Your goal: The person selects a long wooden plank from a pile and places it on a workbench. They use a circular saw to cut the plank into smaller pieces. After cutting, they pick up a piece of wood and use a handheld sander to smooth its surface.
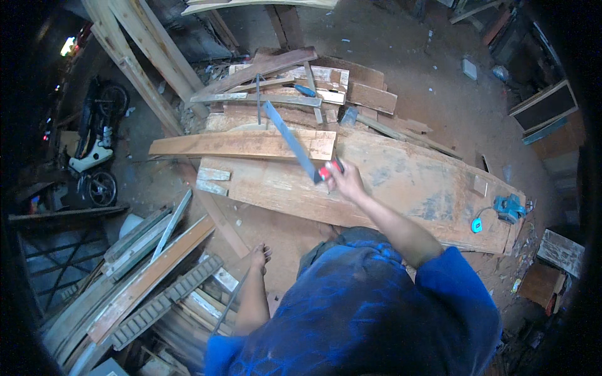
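Left hand (pixel 261 255) hung low, fingers loosely curled, nothing seen in them. Right hand (pixel 346 182), nearer the work, had its fingers closed round the red-and-black grip of a handsaw (pixel 291 139), flat metal blade slanting forward-left. Plank (pixel 241 145), tan and straight-edged, lay ahead-left of those fingers on the dusty, scuffed wooden surface (pixel 417 172), long axis roughly left-right; blade contact unclear. Beyond: rough, jumbled boards (pixel 371 97).

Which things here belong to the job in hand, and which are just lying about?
Likely in the job:
- red-handled handsaw, in the right hand
- long plank behind its blade
- worktable

Likely lying about:
- blue power tool
- motorbike
- timber pile, lower left
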The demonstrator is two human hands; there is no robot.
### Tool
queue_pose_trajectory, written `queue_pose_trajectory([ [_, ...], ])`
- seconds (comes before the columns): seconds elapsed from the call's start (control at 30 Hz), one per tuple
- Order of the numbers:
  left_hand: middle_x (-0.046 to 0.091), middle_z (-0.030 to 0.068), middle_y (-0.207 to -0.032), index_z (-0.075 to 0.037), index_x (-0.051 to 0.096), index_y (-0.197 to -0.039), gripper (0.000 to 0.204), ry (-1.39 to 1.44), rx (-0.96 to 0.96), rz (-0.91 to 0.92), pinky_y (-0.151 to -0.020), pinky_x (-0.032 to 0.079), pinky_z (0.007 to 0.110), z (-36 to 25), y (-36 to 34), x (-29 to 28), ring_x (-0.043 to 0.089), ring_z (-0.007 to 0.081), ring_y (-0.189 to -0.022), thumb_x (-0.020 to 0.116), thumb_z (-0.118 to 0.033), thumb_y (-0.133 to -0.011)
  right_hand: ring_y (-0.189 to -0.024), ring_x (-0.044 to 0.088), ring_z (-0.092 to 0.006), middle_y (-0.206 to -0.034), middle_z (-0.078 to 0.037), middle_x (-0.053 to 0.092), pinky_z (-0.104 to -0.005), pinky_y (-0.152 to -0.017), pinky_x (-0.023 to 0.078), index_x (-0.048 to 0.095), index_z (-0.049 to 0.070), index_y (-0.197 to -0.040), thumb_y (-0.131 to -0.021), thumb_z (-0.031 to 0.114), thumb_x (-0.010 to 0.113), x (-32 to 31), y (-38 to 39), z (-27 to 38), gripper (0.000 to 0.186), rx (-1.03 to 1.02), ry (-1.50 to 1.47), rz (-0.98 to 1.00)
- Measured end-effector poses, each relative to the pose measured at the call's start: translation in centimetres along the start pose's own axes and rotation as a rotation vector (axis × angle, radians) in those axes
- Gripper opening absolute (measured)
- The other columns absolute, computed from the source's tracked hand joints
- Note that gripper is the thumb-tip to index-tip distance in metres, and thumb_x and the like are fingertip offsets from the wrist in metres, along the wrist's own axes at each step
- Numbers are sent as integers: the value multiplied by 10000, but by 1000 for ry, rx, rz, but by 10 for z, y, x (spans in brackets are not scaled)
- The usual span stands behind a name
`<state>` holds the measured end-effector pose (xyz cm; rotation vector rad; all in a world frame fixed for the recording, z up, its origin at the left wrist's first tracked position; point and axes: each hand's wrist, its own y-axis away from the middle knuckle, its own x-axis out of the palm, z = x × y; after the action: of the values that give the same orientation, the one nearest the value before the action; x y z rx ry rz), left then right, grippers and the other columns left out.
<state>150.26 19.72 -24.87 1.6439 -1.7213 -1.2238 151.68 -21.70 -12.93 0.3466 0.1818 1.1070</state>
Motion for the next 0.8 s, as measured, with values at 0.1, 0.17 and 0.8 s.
queue_pose_trajectory([
  [0.1, 616, 35, -851, -82, 567, -1089, 319, 39, -2, -47, -625, 466, 288, 25, 28, -7, 582, 146, -687, 447, -348, -961, -537, 591, -159, -607, -82, 618, -342, -524, 468, 635, 53, -829, -942, 299, 539, -17, -81, 35, 287, -357, 470, -137],
  [0.17, 623, 37, -831, -75, 584, -1076, 326, 43, -31, -74, -629, 467, 284, 58, 45, -23, 580, 140, -688, 443, -346, -961, -654, 613, -329, -687, -147, 635, -420, -659, 491, 638, 24, -899, -922, 250, 538, -13, -132, 71, 248, -482, 689, -143],
  [0.8, 633, 61, -789, -36, 609, -964, 323, -120, -46, -176, -585, 439, 293, 53, 62, 46, 561, 147, -673, 503, -339, -932, -1158, 529, -247, -1232, -158, 561, -348, -886, 472, 446, -12, -1273, -764, 252, 774, 10, -78, -18, 660, 320, -199, 206],
])
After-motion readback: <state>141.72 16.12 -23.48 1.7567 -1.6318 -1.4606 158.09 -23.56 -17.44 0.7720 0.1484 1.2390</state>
